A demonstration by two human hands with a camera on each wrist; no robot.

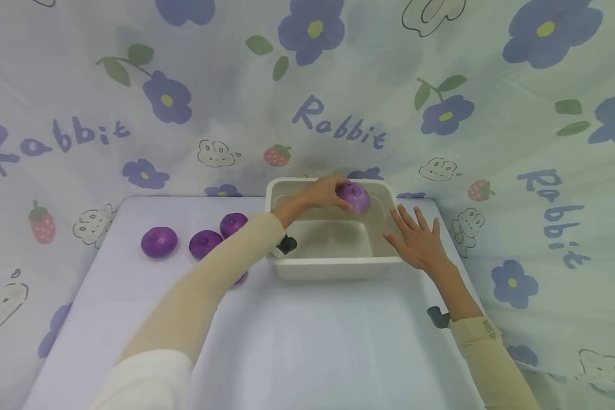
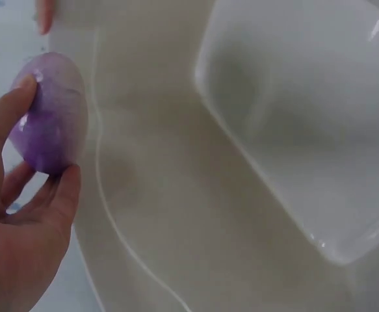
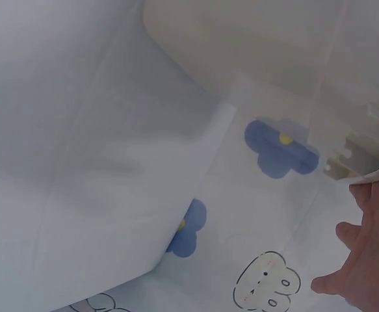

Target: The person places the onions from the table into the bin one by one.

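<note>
My left hand [image 1: 324,192] grips a purple onion [image 1: 356,198] between thumb and fingers, over the back right part of a cream plastic basin [image 1: 338,262]. In the left wrist view the onion [image 2: 51,117] looks glossy, pale on one side and deeper purple below. Beside the basin's right rim is my right hand [image 1: 417,238], fingers spread and holding nothing. The right wrist view shows that hand [image 3: 374,250] close to the basin's edge; whether it touches cannot be told. Several more purple onions [image 1: 159,242] lie on the table left of the basin, one largely hidden by my left forearm.
The basin stands at the far edge of a white-covered table [image 1: 328,341]. Behind and beside it hangs a cloth [image 1: 236,108] printed with flowers and rabbits. Dark pieces [image 1: 438,317] show by both wrists.
</note>
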